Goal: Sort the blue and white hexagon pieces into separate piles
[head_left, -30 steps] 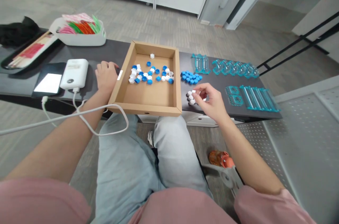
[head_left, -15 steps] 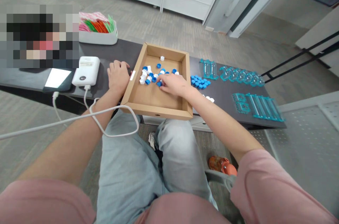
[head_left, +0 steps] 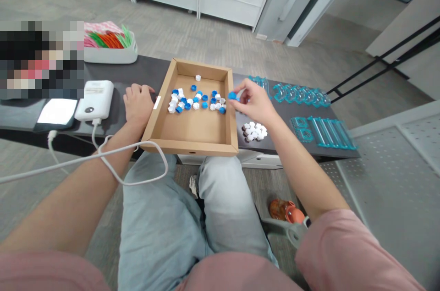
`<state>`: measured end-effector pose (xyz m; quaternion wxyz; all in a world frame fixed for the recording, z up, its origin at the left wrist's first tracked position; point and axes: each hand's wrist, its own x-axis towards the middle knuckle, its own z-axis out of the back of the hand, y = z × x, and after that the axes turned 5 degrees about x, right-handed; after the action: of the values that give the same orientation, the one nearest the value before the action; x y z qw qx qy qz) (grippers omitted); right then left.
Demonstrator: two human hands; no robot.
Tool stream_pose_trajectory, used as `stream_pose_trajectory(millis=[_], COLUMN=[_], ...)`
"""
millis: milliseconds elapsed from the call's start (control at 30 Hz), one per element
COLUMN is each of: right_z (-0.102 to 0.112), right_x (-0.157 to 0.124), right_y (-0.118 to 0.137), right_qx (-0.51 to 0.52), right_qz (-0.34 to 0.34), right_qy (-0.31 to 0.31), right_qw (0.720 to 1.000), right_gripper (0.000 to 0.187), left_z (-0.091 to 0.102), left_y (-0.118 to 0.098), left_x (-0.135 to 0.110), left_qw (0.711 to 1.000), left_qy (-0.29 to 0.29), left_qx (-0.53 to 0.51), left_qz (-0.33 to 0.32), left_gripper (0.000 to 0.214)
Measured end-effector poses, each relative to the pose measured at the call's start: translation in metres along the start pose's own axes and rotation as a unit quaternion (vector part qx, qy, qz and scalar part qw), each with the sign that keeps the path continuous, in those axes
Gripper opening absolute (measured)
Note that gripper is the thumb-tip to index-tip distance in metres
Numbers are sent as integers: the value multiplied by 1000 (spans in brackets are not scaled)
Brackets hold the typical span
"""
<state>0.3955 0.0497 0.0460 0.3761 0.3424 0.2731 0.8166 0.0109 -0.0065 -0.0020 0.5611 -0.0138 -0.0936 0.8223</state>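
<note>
A shallow cardboard tray (head_left: 192, 145) holds blue and white hexagonal pieces, scattered in loose groups, among them a white piece (head_left: 198, 78) near the far wall. Just over the tray's right wall, my right hand (head_left: 255, 102) pinches a blue hexagonal piece (head_left: 232, 96) between thumb and forefinger. The pile of blue pieces on the table is mostly hidden behind that hand. Closer to me lies a pile of white hexagonal pieces (head_left: 255, 131). My left hand (head_left: 138, 105) lies on the table against the tray's left side, fingers loosely apart and holding nothing.
Clear teal plastic parts (head_left: 300, 94) and teal rods (head_left: 332, 133) lie on the right of the dark table. At left are a white power bank (head_left: 94, 100), a phone (head_left: 57, 111), a looping cable (head_left: 120, 150) and a white bin (head_left: 112, 55) of coloured strips.
My right hand has moved from among the pieces inside the tray, rightward to its right wall, now with a blue piece in its fingertips. The left hand stays beside the tray.
</note>
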Motion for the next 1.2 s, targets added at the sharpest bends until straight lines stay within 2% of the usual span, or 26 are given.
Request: stream_pose_trajectory(millis=[100,200,300,400,533,633,833,967,1200], right_z=[44,69,72,63,53,50,49,49,50], right_x=[-33,-66,-89,-99,-100,-100,-102,-103,-103], right_y=[-42,-78,-101,-114,-122,-125,-119,-114,-115], right_qx=[52,75,73,33,-33,-38,-74,-88,-89], right_qz=[-82,-127,-162,-180,-154,-148,-130,-110,-118], right_qy=[-75,-133,-146,-130,-104,-95,-71,-54,-60], right_qw=[992,980,973,974,982,984,986,989,987], right_gripper=[44,54,53,45,36,33,18,21,18], left_z=[0,0,0,3,8,10,8,9,8], left_y=[2,3,3,1,-2,-5,-5,-4,-5], left_x=[2,2,1,0,0,0,1,1,-2], left_qw=[1000,1000,1000,1000,999,998,997,997,998], left_qy=[4,8,3,4,13,14,6,8,5], left_qx=[2,3,11,16,22,29,44,43,37], left_qz=[1,1,8,24,39,46,63,61,46], left_gripper=[57,56,57,55,54,56,56,57,56])
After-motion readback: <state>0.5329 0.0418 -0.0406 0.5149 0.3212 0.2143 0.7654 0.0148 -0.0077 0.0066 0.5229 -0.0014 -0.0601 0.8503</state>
